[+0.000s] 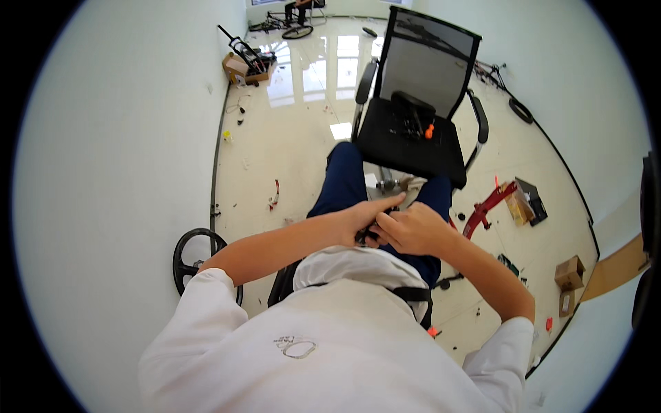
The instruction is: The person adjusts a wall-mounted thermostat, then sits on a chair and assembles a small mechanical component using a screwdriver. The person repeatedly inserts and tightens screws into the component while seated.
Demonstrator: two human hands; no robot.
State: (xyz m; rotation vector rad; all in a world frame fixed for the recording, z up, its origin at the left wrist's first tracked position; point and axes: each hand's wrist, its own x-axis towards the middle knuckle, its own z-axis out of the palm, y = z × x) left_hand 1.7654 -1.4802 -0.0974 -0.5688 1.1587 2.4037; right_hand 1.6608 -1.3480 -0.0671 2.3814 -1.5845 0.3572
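Both my hands meet over my lap, closed around a small black part (368,235) whose kind I cannot make out, as the fingers cover most of it. My left hand (363,216) grips it from the left, its thumb stretched out. From the right, my right hand (415,228) pinches at the same part with bent fingers. Just ahead stands a black mesh-backed office chair (406,155). On its seat lie a dark object like a bicycle saddle (415,103), some small black pieces and an orange-handled screwdriver (429,131).
A black spoked wheel (184,268) leans by the left wall. To my right lie a red frame (485,210), an opened box (529,201) and cardboard boxes (569,273). Farther off are a box of parts (256,71), a bicycle wheel (297,32) and a seated person (301,8).
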